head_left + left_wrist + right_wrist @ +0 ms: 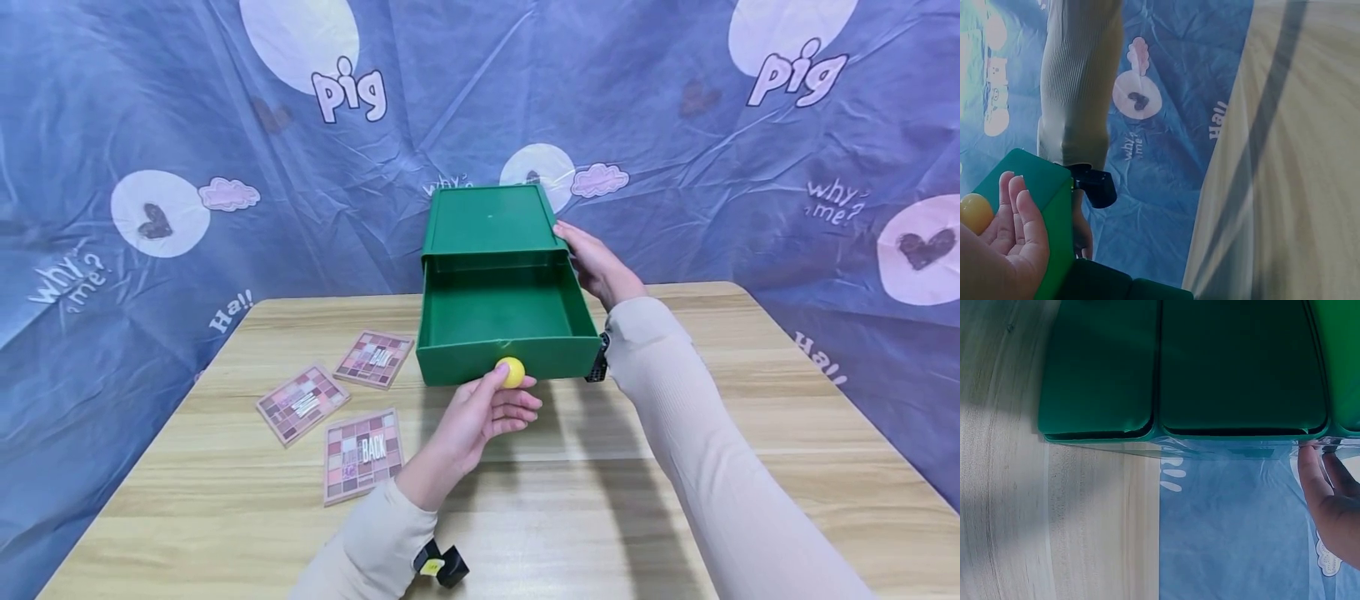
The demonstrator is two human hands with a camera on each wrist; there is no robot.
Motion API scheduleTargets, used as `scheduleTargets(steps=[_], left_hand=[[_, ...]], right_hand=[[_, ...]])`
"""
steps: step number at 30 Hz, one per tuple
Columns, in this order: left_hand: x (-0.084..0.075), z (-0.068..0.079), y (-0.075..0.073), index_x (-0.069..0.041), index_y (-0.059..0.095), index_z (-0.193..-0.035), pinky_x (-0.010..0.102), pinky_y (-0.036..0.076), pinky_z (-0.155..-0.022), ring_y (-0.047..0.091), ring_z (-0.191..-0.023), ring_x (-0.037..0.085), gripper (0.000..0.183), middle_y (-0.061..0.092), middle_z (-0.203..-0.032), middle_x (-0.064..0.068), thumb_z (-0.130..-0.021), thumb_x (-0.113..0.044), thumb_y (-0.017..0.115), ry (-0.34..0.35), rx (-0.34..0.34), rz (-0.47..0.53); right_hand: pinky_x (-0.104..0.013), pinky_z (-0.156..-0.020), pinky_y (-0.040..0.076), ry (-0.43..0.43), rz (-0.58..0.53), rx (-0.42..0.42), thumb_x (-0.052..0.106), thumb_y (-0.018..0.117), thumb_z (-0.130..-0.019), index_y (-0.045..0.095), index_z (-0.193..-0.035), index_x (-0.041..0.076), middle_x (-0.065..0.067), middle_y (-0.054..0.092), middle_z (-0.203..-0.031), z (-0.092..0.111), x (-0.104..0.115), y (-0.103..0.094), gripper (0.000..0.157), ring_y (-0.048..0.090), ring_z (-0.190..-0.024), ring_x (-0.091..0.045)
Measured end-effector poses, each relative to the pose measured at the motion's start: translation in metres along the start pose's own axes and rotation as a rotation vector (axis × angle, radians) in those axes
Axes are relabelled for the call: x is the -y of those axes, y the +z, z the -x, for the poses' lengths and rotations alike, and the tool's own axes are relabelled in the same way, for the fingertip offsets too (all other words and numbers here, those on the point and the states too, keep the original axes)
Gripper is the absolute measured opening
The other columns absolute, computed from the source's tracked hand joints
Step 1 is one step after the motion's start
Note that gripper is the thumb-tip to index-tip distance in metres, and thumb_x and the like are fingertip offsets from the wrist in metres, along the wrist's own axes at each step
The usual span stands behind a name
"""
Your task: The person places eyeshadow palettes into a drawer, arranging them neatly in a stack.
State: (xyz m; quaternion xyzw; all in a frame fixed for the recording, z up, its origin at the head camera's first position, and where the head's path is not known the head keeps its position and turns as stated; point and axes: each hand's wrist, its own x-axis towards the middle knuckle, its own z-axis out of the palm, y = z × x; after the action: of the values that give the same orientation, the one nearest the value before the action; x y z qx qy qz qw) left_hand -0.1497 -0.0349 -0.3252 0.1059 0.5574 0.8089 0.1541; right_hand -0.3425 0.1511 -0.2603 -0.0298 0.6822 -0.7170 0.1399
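Note:
A green drawer cabinet (491,221) stands at the back of the table, its top drawer (504,312) pulled out toward me. On the drawer's front is a round yellow knob (512,372). My left hand (480,417) pinches this knob between thumb and index finger, the other fingers spread loosely below it. My right hand (600,262) rests against the right side of the cabinet near its top. In the right wrist view the fingertips of my right hand (1335,500) touch the cabinet's side edge, beside lower drawers (1244,369) that are closed.
Three eyeshadow palettes (363,454) lie flat on the wooden table (225,500), left of the cabinet. Behind the table hangs a blue printed cloth (645,208). Both wrists carry a small black camera (450,567).

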Motion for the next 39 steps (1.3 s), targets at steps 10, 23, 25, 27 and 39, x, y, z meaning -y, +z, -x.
scheduleTargets(steps=[10,23,25,27,39], left_hand=[[0.004,0.004,0.001,0.01,0.05,-0.107,0.025,0.048,-0.063,0.06,-0.07,0.016,0.064,0.063,-0.077,0.004,-0.08,-0.048,0.052,0.002,0.019,-0.006],[0.004,0.006,-0.002,0.004,0.051,-0.11,0.029,0.048,-0.067,0.06,-0.075,0.018,0.062,0.062,-0.083,0.008,-0.081,-0.051,0.048,0.006,0.053,-0.058],[0.004,0.006,-0.003,0.004,0.051,-0.11,0.031,0.048,-0.069,0.06,-0.077,0.02,0.062,0.062,-0.085,0.009,-0.082,-0.051,0.046,0.009,0.063,-0.09],[0.005,0.007,-0.006,0.004,0.051,-0.111,0.032,0.047,-0.071,0.06,-0.079,0.021,0.059,0.062,-0.087,0.011,-0.084,-0.048,0.045,0.008,0.072,-0.129],[0.009,0.026,-0.05,0.01,0.048,-0.111,0.046,0.04,-0.082,0.053,-0.091,0.037,0.037,0.059,-0.098,0.019,-0.083,-0.013,0.056,0.007,0.095,-0.317]], right_hand=[[-0.04,-0.098,0.02,0.0,-0.005,0.0,0.038,0.04,-0.09,0.02,-0.138,0.027,0.0,0.016,-0.141,0.0,-0.001,0.0,0.053,0.017,-0.125,-0.023],[-0.04,-0.097,0.022,-0.012,-0.036,0.002,0.037,0.041,-0.09,0.02,-0.138,0.026,0.0,0.016,-0.141,-0.001,-0.002,-0.001,0.054,0.017,-0.125,-0.024],[-0.041,-0.097,0.023,-0.011,-0.037,-0.002,0.036,0.041,-0.09,0.02,-0.138,0.026,0.0,0.017,-0.141,0.0,-0.002,-0.001,0.053,0.019,-0.125,-0.024],[-0.041,-0.097,0.023,-0.012,-0.039,0.003,0.036,0.04,-0.09,0.019,-0.138,0.026,0.0,0.017,-0.141,0.0,-0.002,-0.002,0.053,0.02,-0.124,-0.024],[-0.04,-0.097,0.023,-0.001,-0.033,0.007,0.038,0.041,-0.09,0.02,-0.138,0.027,0.0,0.019,-0.14,-0.001,-0.001,-0.001,0.054,0.022,-0.123,-0.023]])
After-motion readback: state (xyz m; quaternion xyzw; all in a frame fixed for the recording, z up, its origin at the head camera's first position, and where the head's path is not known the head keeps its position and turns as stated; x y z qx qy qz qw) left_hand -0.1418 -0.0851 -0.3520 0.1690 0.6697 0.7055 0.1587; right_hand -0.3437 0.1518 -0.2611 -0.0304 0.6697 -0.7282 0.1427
